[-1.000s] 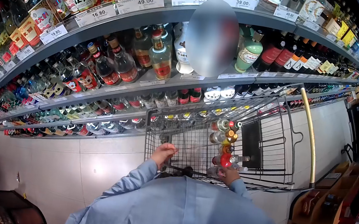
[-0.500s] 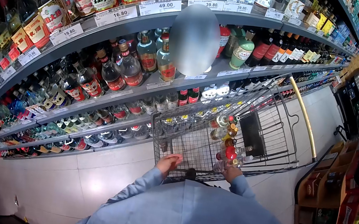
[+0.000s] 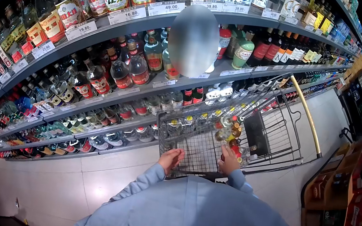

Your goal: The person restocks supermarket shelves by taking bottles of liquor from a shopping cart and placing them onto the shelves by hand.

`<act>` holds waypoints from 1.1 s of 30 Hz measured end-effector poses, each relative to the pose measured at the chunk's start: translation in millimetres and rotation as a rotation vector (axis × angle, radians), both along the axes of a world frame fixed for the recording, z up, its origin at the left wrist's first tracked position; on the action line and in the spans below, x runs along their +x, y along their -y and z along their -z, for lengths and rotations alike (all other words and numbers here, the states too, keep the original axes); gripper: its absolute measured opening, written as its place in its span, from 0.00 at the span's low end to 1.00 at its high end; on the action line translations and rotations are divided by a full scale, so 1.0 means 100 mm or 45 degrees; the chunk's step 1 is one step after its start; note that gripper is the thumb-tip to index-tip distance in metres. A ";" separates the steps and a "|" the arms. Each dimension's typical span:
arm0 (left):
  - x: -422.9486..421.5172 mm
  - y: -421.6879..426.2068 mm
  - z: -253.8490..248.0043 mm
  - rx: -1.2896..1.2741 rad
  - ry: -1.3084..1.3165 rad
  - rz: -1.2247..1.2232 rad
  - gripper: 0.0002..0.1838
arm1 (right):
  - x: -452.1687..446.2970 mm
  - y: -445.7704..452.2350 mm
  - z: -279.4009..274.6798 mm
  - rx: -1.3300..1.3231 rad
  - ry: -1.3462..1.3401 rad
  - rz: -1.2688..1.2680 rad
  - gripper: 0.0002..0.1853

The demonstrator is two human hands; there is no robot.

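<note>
A wire shopping cart (image 3: pixel 281 153) stands in front of me, with a group of bottles (image 3: pixel 236 131) in its right-hand part. My right hand (image 3: pixel 229 161) is over the basket, right beside the nearest bottles, its fingers stretched out. I see nothing held in it; whether a fingertip touches a bottle is hard to tell. Near the cart's left near corner is my left hand (image 3: pixel 170 159), palm turned inward, fingers loosely bent and holding nothing. A dark panel (image 3: pixel 256 133) sits at the cart's handle end, behind the bottles.
Shelves (image 3: pixel 142 89) of liquor bottles with price tags (image 3: pixel 167 8) curve along the far side and left. The cart's yellowish handle (image 3: pixel 306 115) points right. Stacked boxes (image 3: pixel 340 185) line the right edge. A blurred oval (image 3: pixel 193 41) covers part of the shelves. Pale floor tiles (image 3: pixel 104 181) lie below.
My right hand has moved up and slightly left along the bottles, its fingers now extended. My left hand has turned slightly and stays by the cart's corner. The view has shifted a little.
</note>
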State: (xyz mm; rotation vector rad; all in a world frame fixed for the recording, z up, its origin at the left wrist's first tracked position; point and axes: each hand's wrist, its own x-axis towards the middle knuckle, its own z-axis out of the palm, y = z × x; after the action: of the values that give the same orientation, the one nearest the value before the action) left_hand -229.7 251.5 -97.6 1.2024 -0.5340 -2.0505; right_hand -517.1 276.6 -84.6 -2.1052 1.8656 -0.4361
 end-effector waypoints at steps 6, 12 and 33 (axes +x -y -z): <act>-0.24 -0.04 -0.12 0.128 -0.042 -0.121 0.26 | -0.56 0.06 0.71 0.149 -0.202 0.010 0.33; -0.53 -0.09 0.11 0.186 0.013 -0.053 0.27 | -0.90 0.06 0.71 0.393 -0.331 0.185 0.30; -1.26 0.00 0.16 0.223 0.231 0.033 0.24 | -1.36 0.51 1.32 0.921 -0.188 -0.281 0.16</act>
State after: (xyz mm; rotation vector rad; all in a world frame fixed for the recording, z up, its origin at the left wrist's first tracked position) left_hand -355.7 251.6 -113.4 1.5018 -0.4633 -2.0552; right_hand -652.8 226.0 -216.8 -1.8188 1.5079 0.4035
